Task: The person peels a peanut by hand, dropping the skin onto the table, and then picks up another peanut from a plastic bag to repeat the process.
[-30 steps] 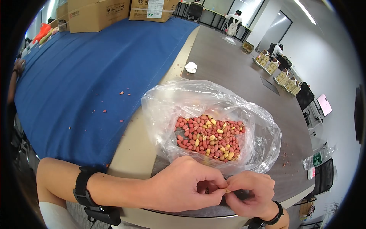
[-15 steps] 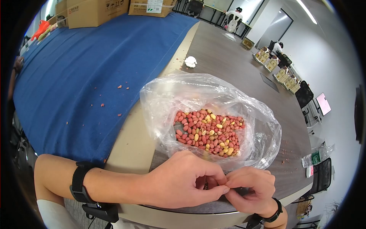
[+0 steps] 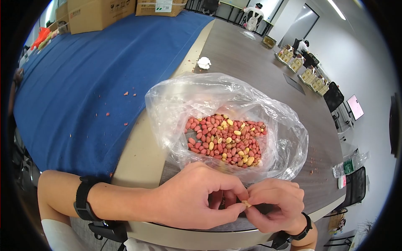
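A small pale peanut (image 3: 246,203) shows between the fingertips of both hands, above the table's near edge. My left hand (image 3: 194,196) pinches it between thumb and forefinger from the left. On the other side my right hand (image 3: 276,204) is closed on the same peanut, thumb and forefinger meeting the left fingertips. Just beyond the hands lies an open clear plastic bag (image 3: 176,100). Inside it are many red-skinned peanuts (image 3: 205,136), with some peeled yellow ones among them.
A crumpled white tissue (image 3: 204,63) lies beyond the bag. Bits of red skin dot the blue cloth (image 3: 88,83) and the dark tabletop (image 3: 322,146). Cardboard boxes (image 3: 102,14) stand at the far left; a plastic bottle (image 3: 349,165) is at the right. Two people sit farther back.
The pale peanut now shows between the fingertips, where it was mostly covered before. The fingers have parted slightly around it. The view has shifted a little.
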A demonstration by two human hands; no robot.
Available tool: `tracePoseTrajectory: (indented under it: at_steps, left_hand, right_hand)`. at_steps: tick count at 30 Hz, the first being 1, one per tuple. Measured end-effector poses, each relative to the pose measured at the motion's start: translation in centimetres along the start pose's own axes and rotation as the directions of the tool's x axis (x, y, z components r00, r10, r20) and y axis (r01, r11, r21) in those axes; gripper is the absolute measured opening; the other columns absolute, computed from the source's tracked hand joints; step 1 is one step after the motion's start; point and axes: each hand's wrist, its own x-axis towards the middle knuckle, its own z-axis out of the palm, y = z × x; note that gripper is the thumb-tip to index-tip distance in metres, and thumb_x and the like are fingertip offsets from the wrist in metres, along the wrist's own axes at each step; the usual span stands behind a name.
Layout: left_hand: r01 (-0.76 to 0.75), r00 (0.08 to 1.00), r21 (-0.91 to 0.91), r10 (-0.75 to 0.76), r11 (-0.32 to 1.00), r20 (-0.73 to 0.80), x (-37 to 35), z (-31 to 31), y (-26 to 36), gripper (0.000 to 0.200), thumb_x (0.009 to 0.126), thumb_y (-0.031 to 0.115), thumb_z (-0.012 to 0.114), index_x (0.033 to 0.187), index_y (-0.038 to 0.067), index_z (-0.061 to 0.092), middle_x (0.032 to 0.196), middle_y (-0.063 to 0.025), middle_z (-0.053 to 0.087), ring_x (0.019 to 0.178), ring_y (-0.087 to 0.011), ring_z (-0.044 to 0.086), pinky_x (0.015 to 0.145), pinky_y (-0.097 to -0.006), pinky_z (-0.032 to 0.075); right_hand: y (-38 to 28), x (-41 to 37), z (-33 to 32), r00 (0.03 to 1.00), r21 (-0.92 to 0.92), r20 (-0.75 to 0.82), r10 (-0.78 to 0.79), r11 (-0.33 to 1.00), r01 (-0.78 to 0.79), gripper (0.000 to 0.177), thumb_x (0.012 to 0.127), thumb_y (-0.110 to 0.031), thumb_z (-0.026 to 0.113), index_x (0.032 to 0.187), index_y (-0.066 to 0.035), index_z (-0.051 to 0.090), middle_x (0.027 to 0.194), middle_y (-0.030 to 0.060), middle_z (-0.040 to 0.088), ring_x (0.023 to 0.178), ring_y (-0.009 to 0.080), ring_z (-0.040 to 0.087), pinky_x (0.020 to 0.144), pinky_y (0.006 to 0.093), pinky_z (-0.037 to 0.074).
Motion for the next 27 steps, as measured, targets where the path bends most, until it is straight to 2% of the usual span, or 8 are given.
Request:
tracePoseTrajectory:
  at_steps: [5, 7, 16, 23, 27]
  left_hand:
    - [0.025, 1.000, 0.024, -0.025, 0.999, -0.001, 0.03, -0.06, 0.07, 0.015, 0.087, 0.010, 0.078, 0.100, 0.003, 0.075, 0.073, -0.0017, 0.071, 0.055, -0.0041, 0.059, 0.048, -0.0208, 0.046]
    - [0.001, 1.000, 0.079, -0.002, 0.997, 0.018, 0.20, -0.17, -0.13, 0.015, 0.087, 0.010, 0.077, 0.100, 0.002, 0.075, 0.073, -0.0022, 0.071, 0.055, -0.0048, 0.059, 0.048, -0.0210, 0.046]
    - [-0.076, 0.996, 0.119, 0.071, 0.990, 0.045, 0.23, -0.28, -0.28, 0.017, 0.087, 0.007, 0.077, 0.102, 0.002, 0.076, 0.072, -0.0024, 0.071, 0.056, -0.0048, 0.060, 0.048, -0.0214, 0.046]
    - [-0.010, 0.999, 0.079, 0.006, 0.997, 0.042, 0.37, -0.10, 0.26, 0.015, 0.087, 0.006, 0.077, 0.101, 0.002, 0.076, 0.074, -0.0029, 0.071, 0.055, -0.0046, 0.059, 0.047, -0.0206, 0.046]
    - [-0.025, 0.999, 0.117, 0.020, 0.993, 0.050, 0.40, -0.12, 0.02, 0.013, 0.087, 0.007, 0.078, 0.099, 0.002, 0.076, 0.075, -0.0038, 0.071, 0.056, -0.0050, 0.060, 0.047, -0.0209, 0.045]
  right_hand:
    - [0.15, -0.05, 0.08, 1.000, -0.031, -0.016, 0.008, 0.999, -0.008, 0.028, 0.062, 0.007, 0.075, 0.088, -0.001, 0.067, 0.076, 0.0118, 0.071, 0.066, 0.0221, 0.072, 0.060, 0.0292, 0.059]
    - [0.35, -0.09, 0.03, 0.999, -0.070, 0.005, -0.043, 0.997, 0.044, 0.028, 0.061, 0.007, 0.073, 0.087, -0.002, 0.066, 0.076, 0.0108, 0.071, 0.065, 0.0218, 0.071, 0.060, 0.0286, 0.058]
    - [0.60, -0.32, 0.30, 0.998, -0.064, -0.034, -0.060, 0.996, 0.058, 0.028, 0.060, 0.005, 0.074, 0.085, -0.004, 0.066, 0.074, 0.0082, 0.070, 0.063, 0.0205, 0.070, 0.058, 0.0279, 0.057]
    - [0.36, -0.38, 0.58, 0.994, -0.069, -0.102, -0.030, 0.997, 0.023, 0.022, 0.064, 0.002, 0.074, 0.084, -0.006, 0.068, 0.074, 0.0051, 0.067, 0.060, 0.0204, 0.065, 0.055, 0.0291, 0.055]
    - [0.40, -0.34, 0.50, 0.997, -0.057, -0.070, -0.019, 0.998, 0.015, 0.022, 0.064, 0.002, 0.074, 0.084, -0.006, 0.068, 0.075, 0.0054, 0.067, 0.060, 0.0206, 0.065, 0.055, 0.0296, 0.054]
